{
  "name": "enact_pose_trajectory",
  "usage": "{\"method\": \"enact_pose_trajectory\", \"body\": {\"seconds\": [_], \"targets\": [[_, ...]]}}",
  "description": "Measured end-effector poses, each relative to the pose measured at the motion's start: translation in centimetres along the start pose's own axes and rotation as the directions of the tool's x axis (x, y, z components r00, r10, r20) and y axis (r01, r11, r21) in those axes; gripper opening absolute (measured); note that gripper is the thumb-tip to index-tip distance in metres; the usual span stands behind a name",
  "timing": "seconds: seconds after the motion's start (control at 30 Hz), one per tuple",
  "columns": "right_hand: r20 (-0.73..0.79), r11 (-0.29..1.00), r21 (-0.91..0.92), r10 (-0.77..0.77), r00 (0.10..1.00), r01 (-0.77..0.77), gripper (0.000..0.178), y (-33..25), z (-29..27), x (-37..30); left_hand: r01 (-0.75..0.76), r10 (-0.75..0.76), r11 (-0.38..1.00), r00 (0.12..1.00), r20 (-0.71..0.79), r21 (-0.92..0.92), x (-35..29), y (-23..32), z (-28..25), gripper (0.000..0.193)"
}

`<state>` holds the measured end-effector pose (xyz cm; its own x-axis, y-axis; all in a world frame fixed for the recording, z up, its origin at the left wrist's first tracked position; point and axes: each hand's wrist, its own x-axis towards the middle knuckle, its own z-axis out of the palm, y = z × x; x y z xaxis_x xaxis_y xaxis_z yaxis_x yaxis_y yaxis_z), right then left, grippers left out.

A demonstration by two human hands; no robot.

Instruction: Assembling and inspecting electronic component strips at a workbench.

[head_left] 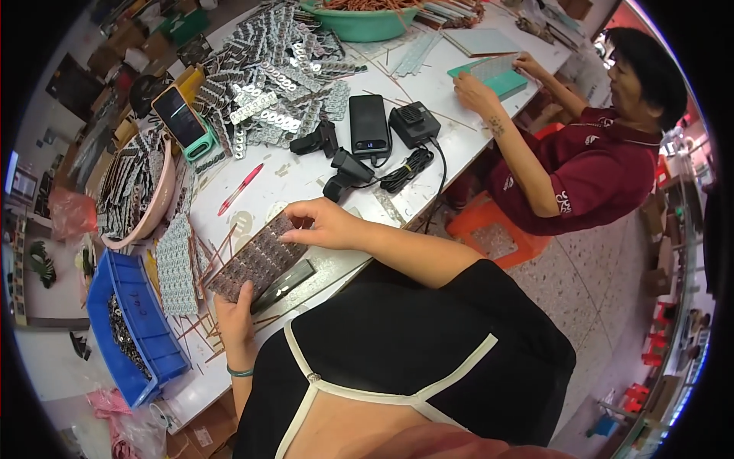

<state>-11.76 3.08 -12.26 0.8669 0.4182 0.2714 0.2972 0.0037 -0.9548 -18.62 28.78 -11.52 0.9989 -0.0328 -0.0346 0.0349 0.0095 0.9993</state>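
Between my two hands is a flat rectangular brownish-grey panel (256, 264) with rows of small round details; its exact kind I cannot make out. My left hand (234, 315) grips the panel's near-left end, the thumb lying on top. At the far-right end my right hand (325, 225) is closed on it, with thumb and forefinger bent together. Below the panel, near the table's front edge, lies a long metal bar (284, 288). Thin brown sticks (216, 256) are scattered around my left hand. A pale patterned sheet (177, 264) rests just left of the panel.
A blue bin (157, 336) holds small metal pieces, and a pink basin (162, 191) holds strips. Behind are piled metal strips (279, 73), a propped phone (180, 118), a red pen (241, 189), a black power pack (369, 126) and cables. A co-worker (589, 153) handles a green tray (501, 80).
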Motion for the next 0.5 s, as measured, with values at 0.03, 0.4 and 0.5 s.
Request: {"method": "enact_pose_trajectory", "body": {"seconds": [0.03, 0.4, 0.5], "targets": [[0.002, 1.000, 0.002, 0.003, 1.000, -0.003, 0.019, 0.4, 0.0, 0.0, 0.003, -0.003, 1.000, 1.000, -0.002, 0.000, 0.0, -0.1, 0.0, 0.043], [0.132, 0.997, -0.062, -0.030, 0.991, 0.038, 0.025, 0.8, 0.3, 0.1, -0.069, 0.078, 0.994, 0.992, 0.102, -0.089, -0.3, -1.5, -2.0, 0.038], [0.157, 0.994, -0.097, 0.070, 0.985, -0.056, 0.033, -0.4, -0.2, -0.1, -0.055, 0.067, 0.994, 0.990, 0.124, -0.098, -0.4, -1.3, -2.0, 0.038]]}}
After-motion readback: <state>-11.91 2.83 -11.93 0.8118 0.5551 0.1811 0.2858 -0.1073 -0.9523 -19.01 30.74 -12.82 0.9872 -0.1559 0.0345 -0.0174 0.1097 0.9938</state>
